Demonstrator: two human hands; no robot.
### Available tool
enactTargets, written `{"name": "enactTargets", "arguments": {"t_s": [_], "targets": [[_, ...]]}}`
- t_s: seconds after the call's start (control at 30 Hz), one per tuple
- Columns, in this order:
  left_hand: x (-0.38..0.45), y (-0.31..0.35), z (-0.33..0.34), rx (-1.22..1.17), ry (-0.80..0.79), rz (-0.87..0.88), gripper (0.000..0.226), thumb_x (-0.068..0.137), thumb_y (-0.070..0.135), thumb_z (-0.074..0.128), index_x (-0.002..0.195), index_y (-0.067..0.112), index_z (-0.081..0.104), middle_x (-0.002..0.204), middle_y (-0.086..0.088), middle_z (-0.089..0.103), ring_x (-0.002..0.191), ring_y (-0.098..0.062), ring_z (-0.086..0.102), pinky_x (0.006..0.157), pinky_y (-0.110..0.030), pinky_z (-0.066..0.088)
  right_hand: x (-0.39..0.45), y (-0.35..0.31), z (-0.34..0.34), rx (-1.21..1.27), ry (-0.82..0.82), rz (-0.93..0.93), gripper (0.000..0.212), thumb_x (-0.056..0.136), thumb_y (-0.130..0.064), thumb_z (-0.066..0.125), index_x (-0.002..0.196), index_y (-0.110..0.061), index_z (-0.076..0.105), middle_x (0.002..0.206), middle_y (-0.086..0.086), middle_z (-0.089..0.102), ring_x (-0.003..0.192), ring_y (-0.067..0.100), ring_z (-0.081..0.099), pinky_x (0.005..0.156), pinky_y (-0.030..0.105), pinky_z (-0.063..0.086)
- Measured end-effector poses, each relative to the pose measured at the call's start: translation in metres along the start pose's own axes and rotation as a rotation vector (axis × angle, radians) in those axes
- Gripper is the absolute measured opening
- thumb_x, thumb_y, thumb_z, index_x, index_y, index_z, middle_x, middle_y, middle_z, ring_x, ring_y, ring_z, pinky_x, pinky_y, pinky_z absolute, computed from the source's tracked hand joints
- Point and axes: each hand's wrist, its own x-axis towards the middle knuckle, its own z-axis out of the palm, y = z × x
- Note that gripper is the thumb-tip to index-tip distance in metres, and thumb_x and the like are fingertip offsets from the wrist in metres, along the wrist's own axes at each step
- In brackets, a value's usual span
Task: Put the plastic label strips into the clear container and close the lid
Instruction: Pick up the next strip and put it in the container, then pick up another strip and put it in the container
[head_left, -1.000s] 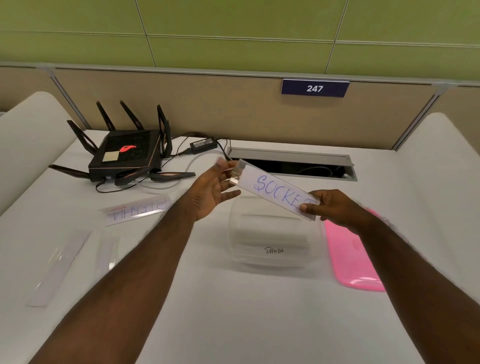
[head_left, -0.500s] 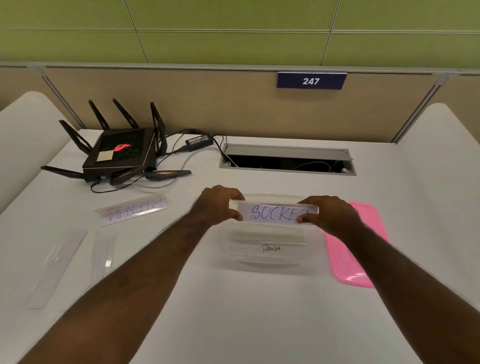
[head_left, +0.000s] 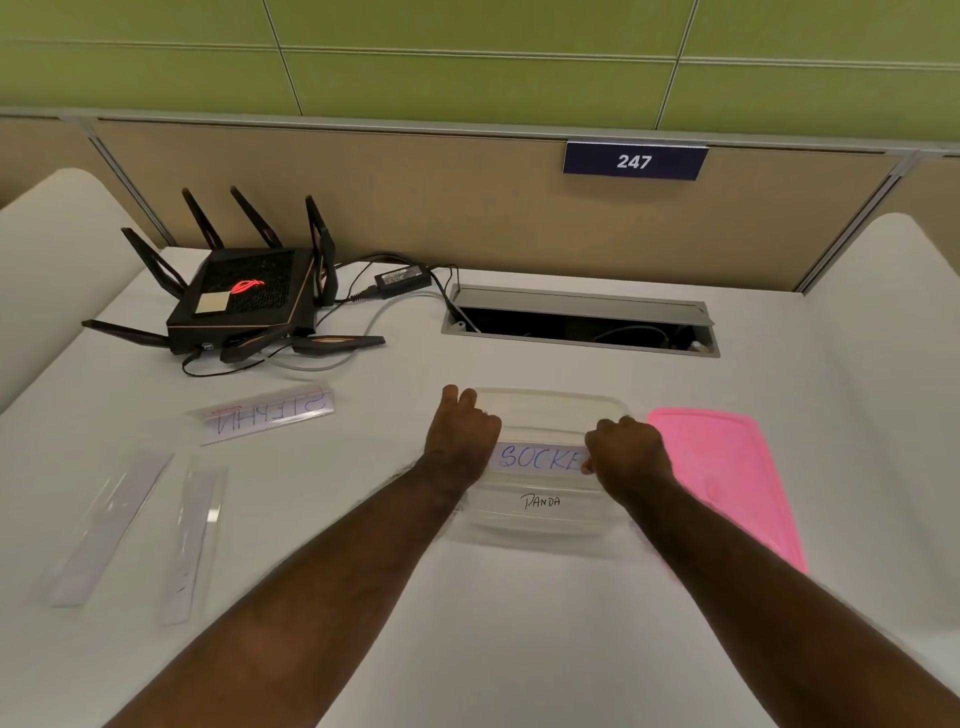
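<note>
A clear container marked "PANDA" stands open on the white desk in front of me. Inside it lies a label strip with blue writing, held level at both ends. My left hand grips its left end and my right hand grips its right end, both down within the container walls. The pink lid lies flat on the desk just right of the container. A strip reading "STEPHN" lies to the left, and two clear strips lie further left and nearer me.
A black router with antennas and its cables sits at the back left. An open cable hatch is set into the desk behind the container. A tan partition with a "247" plate closes off the back.
Both hands have brought the written strip from a tilt above the container down into it, and it now lies level and lower between the walls.
</note>
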Motion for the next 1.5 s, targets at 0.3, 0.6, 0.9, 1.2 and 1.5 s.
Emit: {"name": "enactTargets", "arguments": {"t_s": [0.3, 0.6, 0.9, 1.2, 1.5], "targets": [[0.006, 0.007, 0.008, 0.035, -0.092, 0.001, 0.012, 0.079, 0.005, 0.059, 0.082, 0.013, 0.069, 0.081, -0.003, 0.071, 0.105, -0.03, 0.049, 0.104, -0.045, 0.027, 0.004, -0.021, -0.003, -0.053, -0.115, 0.032, 0.018, 0.084, -0.006, 0.055, 0.082, -0.019, 0.066, 0.092, 0.0, 0.072, 0.086, 0.023, 0.067, 0.062, 0.027, 0.035], [-0.001, -0.007, 0.005, -0.153, 0.21, -0.026, 0.026, 0.081, 0.017, 0.051, 0.099, 0.02, 0.069, 0.097, 0.001, 0.067, 0.091, -0.024, 0.054, 0.076, -0.038, 0.033, 0.016, -0.026, -0.011, 0.111, 0.065, 0.017, 0.038, 0.092, -0.045, 0.053, 0.119, -0.019, 0.059, 0.113, 0.003, 0.066, 0.095, 0.026, 0.064, 0.071, 0.033, 0.046], [-0.059, -0.061, -0.004, -0.413, 0.444, -0.513, 0.052, 0.079, 0.03, 0.061, 0.129, 0.019, 0.053, 0.127, -0.002, 0.063, 0.115, -0.025, 0.058, 0.094, -0.046, 0.044, 0.035, -0.083, -0.066, 0.334, 0.354, -0.106, 0.044, 0.093, -0.037, 0.051, 0.135, -0.023, 0.052, 0.139, 0.002, 0.055, 0.108, 0.026, 0.062, 0.078, 0.038, 0.054], [-0.151, -0.121, 0.048, -0.398, 0.192, -0.833, 0.075, 0.085, 0.043, 0.056, 0.148, 0.015, 0.029, 0.153, -0.011, 0.037, 0.141, -0.034, 0.033, 0.109, -0.059, 0.032, 0.061, -0.207, -0.077, 0.356, 0.252, -0.395, 0.056, 0.097, -0.041, 0.042, 0.148, -0.02, 0.033, 0.156, 0.004, 0.033, 0.145, 0.025, 0.025, 0.118, 0.046, 0.012], [-0.257, -0.142, 0.106, -0.287, -0.022, -1.011, 0.081, 0.083, 0.046, 0.043, 0.15, 0.004, 0.025, 0.155, -0.023, 0.027, 0.142, -0.046, 0.025, 0.105, -0.072, 0.022, 0.046, -0.334, -0.048, 0.253, -0.01, -0.773, 0.082, 0.09, -0.055, 0.047, 0.153, -0.018, 0.011, 0.163, 0.004, 0.004, 0.149, 0.026, -0.006, 0.116, 0.05, -0.009]]}}
